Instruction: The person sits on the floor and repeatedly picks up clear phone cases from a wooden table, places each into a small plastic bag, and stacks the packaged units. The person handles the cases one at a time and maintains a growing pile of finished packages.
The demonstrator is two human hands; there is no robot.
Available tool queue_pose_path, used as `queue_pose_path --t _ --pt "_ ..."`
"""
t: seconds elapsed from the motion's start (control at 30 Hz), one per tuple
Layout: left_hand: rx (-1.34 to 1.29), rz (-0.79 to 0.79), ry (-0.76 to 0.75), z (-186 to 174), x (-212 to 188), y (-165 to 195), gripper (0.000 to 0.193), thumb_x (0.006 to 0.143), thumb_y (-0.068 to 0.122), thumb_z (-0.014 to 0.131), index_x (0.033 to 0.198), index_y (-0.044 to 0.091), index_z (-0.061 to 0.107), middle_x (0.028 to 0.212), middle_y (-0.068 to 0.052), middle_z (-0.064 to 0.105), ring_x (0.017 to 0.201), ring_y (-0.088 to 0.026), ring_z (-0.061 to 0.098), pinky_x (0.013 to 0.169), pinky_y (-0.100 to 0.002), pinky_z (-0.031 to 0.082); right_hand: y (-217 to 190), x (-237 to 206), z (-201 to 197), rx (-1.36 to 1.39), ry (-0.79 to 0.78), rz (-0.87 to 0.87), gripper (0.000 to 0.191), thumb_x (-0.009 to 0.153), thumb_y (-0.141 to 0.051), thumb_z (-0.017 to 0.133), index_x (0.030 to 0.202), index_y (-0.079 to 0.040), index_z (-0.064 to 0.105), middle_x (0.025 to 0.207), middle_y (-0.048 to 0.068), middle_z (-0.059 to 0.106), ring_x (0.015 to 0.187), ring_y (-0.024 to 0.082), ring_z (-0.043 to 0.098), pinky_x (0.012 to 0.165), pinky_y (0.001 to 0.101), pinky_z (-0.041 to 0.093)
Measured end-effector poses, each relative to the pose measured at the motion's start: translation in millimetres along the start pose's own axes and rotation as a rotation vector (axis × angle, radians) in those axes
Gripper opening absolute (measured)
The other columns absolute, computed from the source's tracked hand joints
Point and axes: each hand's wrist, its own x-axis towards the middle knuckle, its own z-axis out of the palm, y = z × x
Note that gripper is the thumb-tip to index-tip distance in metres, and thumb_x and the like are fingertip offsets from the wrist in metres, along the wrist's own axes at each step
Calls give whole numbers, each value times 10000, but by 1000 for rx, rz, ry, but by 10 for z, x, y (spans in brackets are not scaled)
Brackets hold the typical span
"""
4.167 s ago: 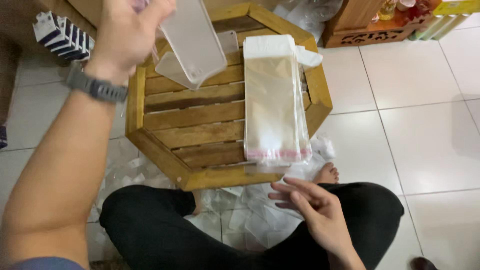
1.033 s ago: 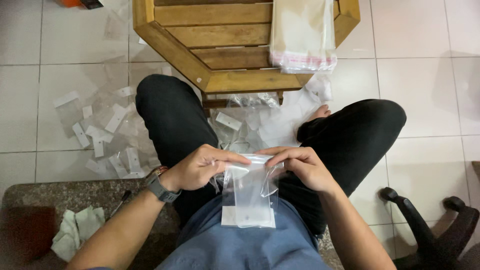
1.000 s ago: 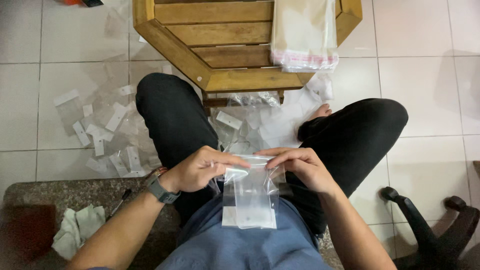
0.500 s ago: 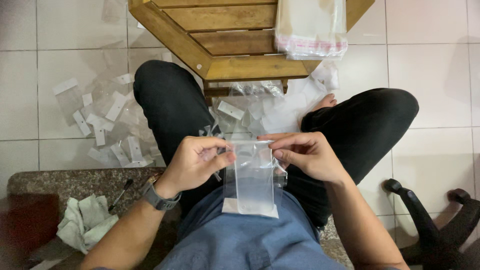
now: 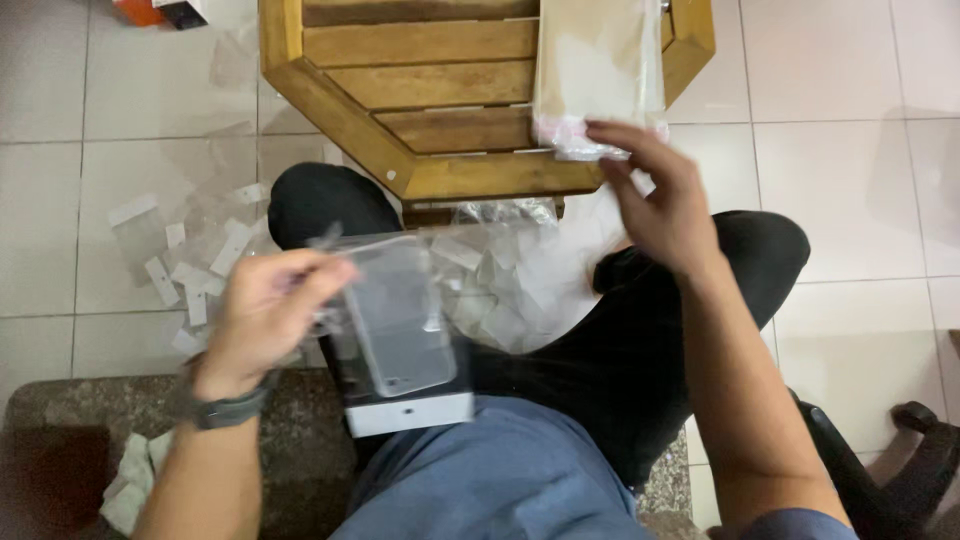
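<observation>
1. While the person sits low with dark-trousered legs folded, a wooden slatted table [image 5: 440,90] with angled corners fills the top of the view, standing on pale floor tiles [image 5: 850,200].
2. On the table's right side lies a stack of clear plastic sleeves [image 5: 598,70], long and rectangular, yellowish against the wood, with a thin pink strip along the near end, which reaches the table's edge.
3. The right hand [image 5: 660,205] hovers at that near end with its fingers spread and loose, gripping nothing; the fingertips are at or just over the pink strip, and I cannot tell if they touch it.
4. The left hand [image 5: 270,315], a dark watch on its wrist, is closed on the upper left edge of a clear bagged phone case [image 5: 400,320]. The case is see-through with rounded corners, tilted a little, inside a transparent sleeve with a white strip at the bottom, held above the lap, well apart from the stack.
5. Crumpled clear wrappers [image 5: 510,290] lie heaped between the knees, under the table's front edge.
6. Small white peel-off strips [image 5: 190,280] and bits of clear film are scattered on the tiles to the left.
</observation>
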Motion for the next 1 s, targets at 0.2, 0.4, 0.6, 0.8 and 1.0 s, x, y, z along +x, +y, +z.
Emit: queue_pose_path --t 0.2,0.4,0.6,0.8,1.0 --pt "433 -346 400 -1483 -305 -295 301 986 239 707 1158 -6 738 956 -114 749 768 -132 667 645 -285 531 478 591 -358 -526 -29 -335 343 909 -94 791 1245 -66 730 1459 171 614 1380 384 496 1072 479 420" --pt "592 -139 572 -1507 -88 -54 313 1064 284 745 1193 -1 763 1049 -163 756 862 -229 684 778 -328 511 464 699 -321 -443 76 -302 50 980 -101 756 1014 -69 773 1351 113 721 1322 280 613 1078 454 407" --pt "861 211 298 -930 1299 377 426 919 407 811 1207 96 770 983 -189 757 902 -277 737 795 -382 567 -191 644 -665 393 616 -418 153 1120 -134 583 1052 0 612 1165 182 706 1124 270 684 1023 416 529" --pt "1284 465 22 -555 3056 631 491 849 502 841 1145 119 763 949 -138 756 893 -351 713 793 -469 558 -742 -274 -732 976 431 -166 276 1098 -260 540 1050 4 604 996 165 676 932 251 641 845 387 504" --pt "1496 511 -193 -447 4098 802 853 537 527 955 1258 151 699 1051 -159 738 969 -395 693 794 -493 553 -423 -909 -538 1297 373 391 407 1077 -387 497 1047 7 597 826 148 646 739 233 599 666 358 479"
